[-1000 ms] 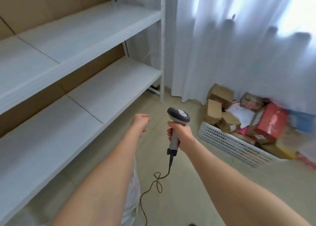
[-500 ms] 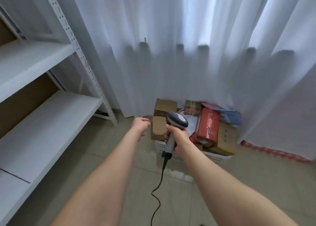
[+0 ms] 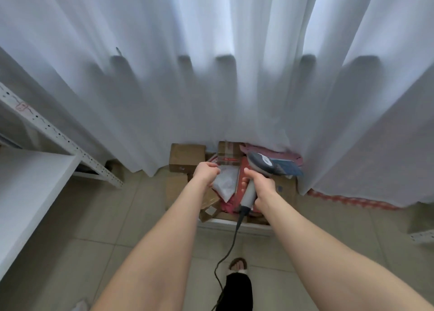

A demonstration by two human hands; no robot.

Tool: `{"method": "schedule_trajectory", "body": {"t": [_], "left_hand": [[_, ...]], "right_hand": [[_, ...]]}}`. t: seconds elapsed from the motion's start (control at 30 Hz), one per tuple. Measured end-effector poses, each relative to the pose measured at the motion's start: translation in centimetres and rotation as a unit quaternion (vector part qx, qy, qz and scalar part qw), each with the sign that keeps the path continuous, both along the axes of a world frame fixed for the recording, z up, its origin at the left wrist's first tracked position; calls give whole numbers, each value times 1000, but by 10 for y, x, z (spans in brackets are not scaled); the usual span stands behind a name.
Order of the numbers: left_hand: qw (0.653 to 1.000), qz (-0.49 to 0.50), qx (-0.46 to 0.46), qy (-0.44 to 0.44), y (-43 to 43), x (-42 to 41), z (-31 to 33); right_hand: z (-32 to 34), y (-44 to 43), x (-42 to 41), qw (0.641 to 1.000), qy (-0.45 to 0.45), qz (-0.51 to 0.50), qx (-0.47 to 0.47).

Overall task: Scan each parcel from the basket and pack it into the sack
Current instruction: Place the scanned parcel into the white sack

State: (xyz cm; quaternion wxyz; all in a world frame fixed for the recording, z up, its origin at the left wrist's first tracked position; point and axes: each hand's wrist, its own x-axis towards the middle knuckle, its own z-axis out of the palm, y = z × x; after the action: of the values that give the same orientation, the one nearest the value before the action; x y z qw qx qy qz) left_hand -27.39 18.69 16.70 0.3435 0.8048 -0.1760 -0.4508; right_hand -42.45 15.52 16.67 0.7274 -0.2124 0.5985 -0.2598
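Note:
A white plastic basket (image 3: 254, 226) on the floor under the curtain holds several parcels: brown cartons (image 3: 186, 156), a red box (image 3: 242, 169), a blue packet (image 3: 289, 168) and a white poly mailer (image 3: 226, 181). My left hand (image 3: 204, 173) hovers over the basket with fingers curled, right at the mailer's upper left edge; whether it holds the mailer is unclear. My right hand (image 3: 261, 186) grips the handle of a grey barcode scanner (image 3: 261, 163), whose head is above the red box. No sack is clearly visible.
White curtains (image 3: 211, 87) hang behind the basket. A white metal shelf unit (image 3: 35, 181) stands at the left. The scanner cable (image 3: 225, 259) trails down past my sandalled foot (image 3: 238, 265) on the tiled floor.
The view swung from the shelves to face the basket, which is now directly below. Both hands came over the parcels, the left one reaching the white mailer.

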Motion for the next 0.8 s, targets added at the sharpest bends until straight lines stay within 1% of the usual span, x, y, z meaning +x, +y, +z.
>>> {"method": "schedule_trajectory", "body": {"t": [0.1,0.2,0.33,0.43,0.5,0.53,0.6,0.67,0.73,0.8], "left_hand": [[1000,-18,4,10,-59,4,-28],[999,-45,5,20,-116,1,-58],[994,-102,38,21,-166,-20,-100],[991,-120,53,7,-198,-33,-131],[994,-89,56,4,-217,-37,-150],[997,-61,52,8,-226,-37,-160],[999,-6,40,28,-240,-34,-179],[996,38,33,70,-251,-31,-197],[989,74,41,123,-258,-30,-211],[981,114,46,148,-261,-31,-219]], "right_hand": [[-28,-51,-1,1000,20,-10,-7],[-59,-102,-2,997,72,-35,-23],[-94,-149,-18,988,123,-90,-1],[-116,-178,-29,977,174,-119,-26],[-133,-195,-36,969,220,-99,-59],[-142,-203,-38,968,229,-82,-67],[-160,-215,-42,973,224,-40,-50],[-178,-223,-43,977,210,-7,-26],[-194,-227,-40,977,212,19,-25],[-204,-229,-35,975,219,38,-27]]}}
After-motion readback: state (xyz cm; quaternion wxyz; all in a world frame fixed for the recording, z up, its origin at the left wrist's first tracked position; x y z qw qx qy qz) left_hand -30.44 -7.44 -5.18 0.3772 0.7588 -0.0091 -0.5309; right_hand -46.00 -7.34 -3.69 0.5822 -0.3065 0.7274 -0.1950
